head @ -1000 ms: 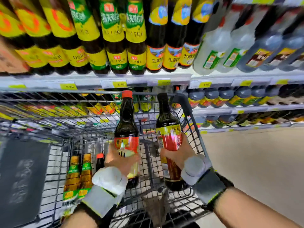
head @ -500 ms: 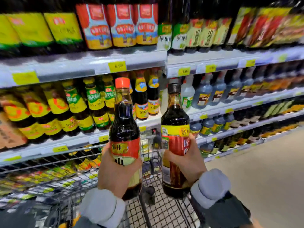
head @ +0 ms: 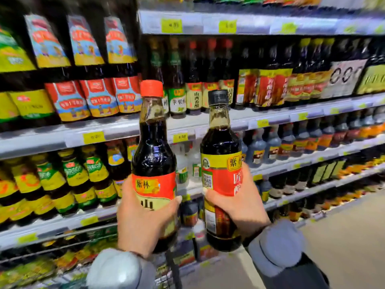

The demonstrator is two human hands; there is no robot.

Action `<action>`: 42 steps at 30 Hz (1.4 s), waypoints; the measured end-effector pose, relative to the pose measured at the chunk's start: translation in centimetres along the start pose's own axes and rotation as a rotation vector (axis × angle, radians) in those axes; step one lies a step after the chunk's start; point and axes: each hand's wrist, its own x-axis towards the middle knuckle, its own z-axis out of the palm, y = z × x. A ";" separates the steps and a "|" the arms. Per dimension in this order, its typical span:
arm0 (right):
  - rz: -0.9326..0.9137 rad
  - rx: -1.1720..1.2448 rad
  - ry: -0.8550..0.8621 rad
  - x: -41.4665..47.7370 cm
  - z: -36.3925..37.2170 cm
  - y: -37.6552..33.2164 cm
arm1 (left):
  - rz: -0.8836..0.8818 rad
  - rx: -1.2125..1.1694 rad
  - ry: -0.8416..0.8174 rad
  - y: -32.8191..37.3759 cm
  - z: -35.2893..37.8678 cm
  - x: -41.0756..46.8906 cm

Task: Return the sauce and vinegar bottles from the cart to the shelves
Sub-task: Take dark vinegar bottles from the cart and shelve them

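- Step judged: carry to shelf; two bottles are held upright, just apart, before the shelves (head: pixel 270 119).
- Red-capped bottle (head: pixel 154 159) is clasped by left hand (head: pixel 145 222); black-capped bottle (head: pixel 220 163) by right hand (head: pixel 237 203).
- Next: matching labels to be located, likely middle shelf.

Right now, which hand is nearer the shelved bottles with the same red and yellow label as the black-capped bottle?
Right. The right hand is below those bottles, slightly left; the left hand is further left.
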 end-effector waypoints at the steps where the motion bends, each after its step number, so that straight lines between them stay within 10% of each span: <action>1: -0.004 -0.023 -0.010 0.1 -0.5 0.0 | 0.007 -0.001 0.002 0.1 0.5 -0.2; 42: -0.180 -0.015 -0.133 17.0 -22.4 1.2 | 0.089 -0.061 0.149 7.0 24.7 6.0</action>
